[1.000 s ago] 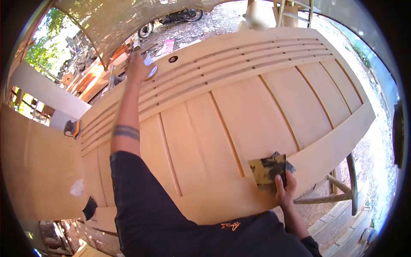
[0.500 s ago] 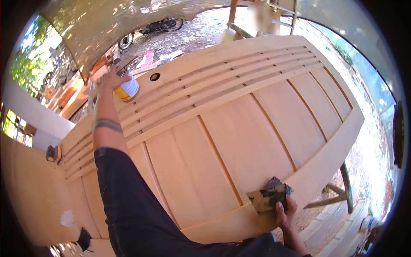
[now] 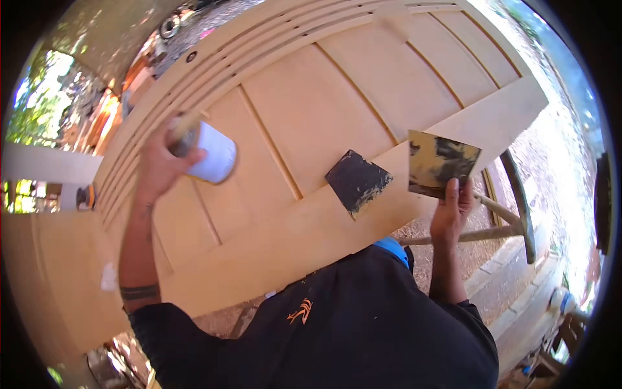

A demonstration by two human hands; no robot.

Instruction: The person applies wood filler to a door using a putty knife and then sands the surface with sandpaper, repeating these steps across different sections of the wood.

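My left hand (image 3: 162,159) is closed round the rim of a white can (image 3: 215,154), tilted over the wooden door panel (image 3: 298,97). Something pale, blurred by motion, sticks out at the can's mouth. In my right hand (image 3: 451,211) is a square tan plate (image 3: 442,162) smeared with dark stains, pinched at its lower edge with the thumb on top. A dark square plate (image 3: 358,183) with tan smears along one edge lies on the door's near rail, between my two hands.
An orange and black tool (image 3: 85,198) sits at the door's far left end. Wooden trestle legs (image 3: 516,201) stand under the right side. A round dark hole (image 3: 191,57) is in the far rail. White scraps (image 3: 109,277) lie at the lower left.
My left hand has brought the can from the far edge nearer to me. The dark plate now lies apart on the door, while my right hand has lifted the tan plate.
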